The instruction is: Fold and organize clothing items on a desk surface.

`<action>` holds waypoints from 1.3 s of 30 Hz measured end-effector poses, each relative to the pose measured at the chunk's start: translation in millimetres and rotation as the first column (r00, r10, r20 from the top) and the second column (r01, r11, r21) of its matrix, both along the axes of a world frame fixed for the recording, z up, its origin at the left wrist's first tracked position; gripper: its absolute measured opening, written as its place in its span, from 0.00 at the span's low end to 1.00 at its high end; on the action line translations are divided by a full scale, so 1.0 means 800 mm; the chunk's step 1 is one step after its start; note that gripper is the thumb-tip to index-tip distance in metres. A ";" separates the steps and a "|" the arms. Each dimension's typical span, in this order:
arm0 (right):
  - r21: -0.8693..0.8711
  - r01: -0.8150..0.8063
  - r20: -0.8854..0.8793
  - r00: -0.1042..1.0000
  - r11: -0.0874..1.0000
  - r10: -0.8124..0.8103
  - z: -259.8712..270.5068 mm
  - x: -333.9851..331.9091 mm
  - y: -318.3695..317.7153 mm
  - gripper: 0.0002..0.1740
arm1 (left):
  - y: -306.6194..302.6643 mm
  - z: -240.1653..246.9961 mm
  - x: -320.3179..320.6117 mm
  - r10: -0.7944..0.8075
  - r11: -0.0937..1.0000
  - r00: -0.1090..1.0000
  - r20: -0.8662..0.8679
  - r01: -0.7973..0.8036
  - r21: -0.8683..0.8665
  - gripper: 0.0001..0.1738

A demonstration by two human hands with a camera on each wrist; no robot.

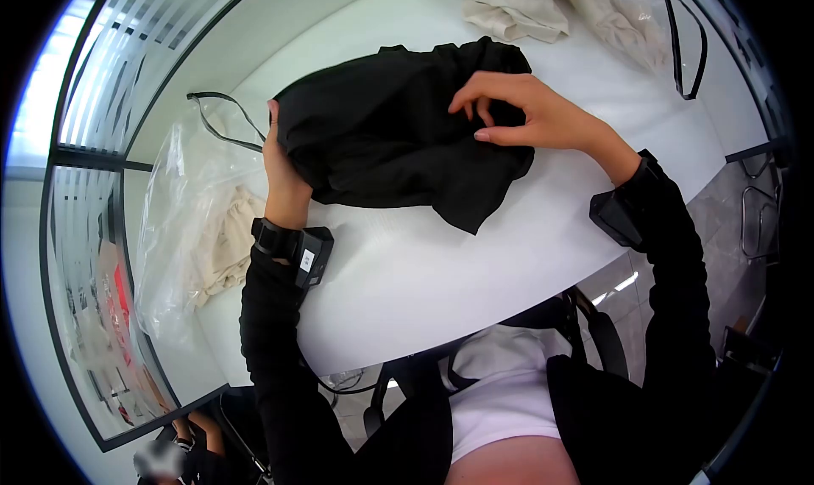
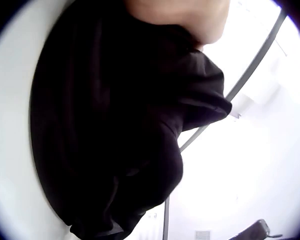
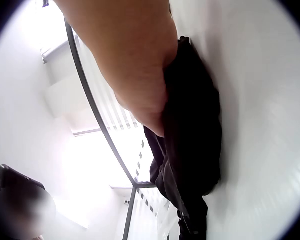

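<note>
Rumpled black cloth (image 1: 381,129) on white table (image 1: 407,290)

1 white table (image 1: 407,281), curved front edge. Left: glass partition (image 1: 110,86), dark frame, pale stripes, bright light beyond. Grey tiled floor (image 1: 719,207), shiny. Black chair (image 1: 604,342) at table edge.

At the left of the white tabletop (image 1: 407,294) I see a clear bag (image 1: 165,218) with cream cloth (image 1: 229,241), pale fabric (image 1: 513,8) across the far side, and a striped glass partition (image 1: 88,158).
</note>
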State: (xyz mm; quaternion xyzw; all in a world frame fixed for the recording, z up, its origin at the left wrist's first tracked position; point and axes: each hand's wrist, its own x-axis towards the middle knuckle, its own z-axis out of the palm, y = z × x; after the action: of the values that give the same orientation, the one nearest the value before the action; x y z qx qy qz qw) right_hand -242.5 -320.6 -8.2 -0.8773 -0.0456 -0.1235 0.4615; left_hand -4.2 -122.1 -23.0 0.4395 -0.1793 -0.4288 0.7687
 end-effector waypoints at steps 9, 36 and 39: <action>-0.092 -0.081 -0.012 0.997 0.992 0.081 0.002 -0.004 0.002 0.05 | -0.008 0.002 -0.002 0.127 0.990 0.991 -0.033 -0.129 -0.061 0.25; -0.148 -0.196 0.079 0.975 0.969 0.209 0.003 -0.003 0.012 0.21 | 0.031 0.030 -0.021 -0.448 0.836 0.893 0.042 0.403 0.372 0.23; -0.247 -0.105 0.052 0.991 0.963 0.121 0.001 -0.004 0.021 0.24 | 0.028 0.020 -0.010 -0.523 0.804 0.841 0.137 0.434 0.406 0.24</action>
State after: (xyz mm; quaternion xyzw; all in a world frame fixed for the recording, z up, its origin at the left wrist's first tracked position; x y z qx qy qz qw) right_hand -245.5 -303.9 -7.3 -0.9188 -0.1258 -0.1194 0.3545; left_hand -12.1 -100.0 -7.1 0.5612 -0.2959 -0.5784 0.5128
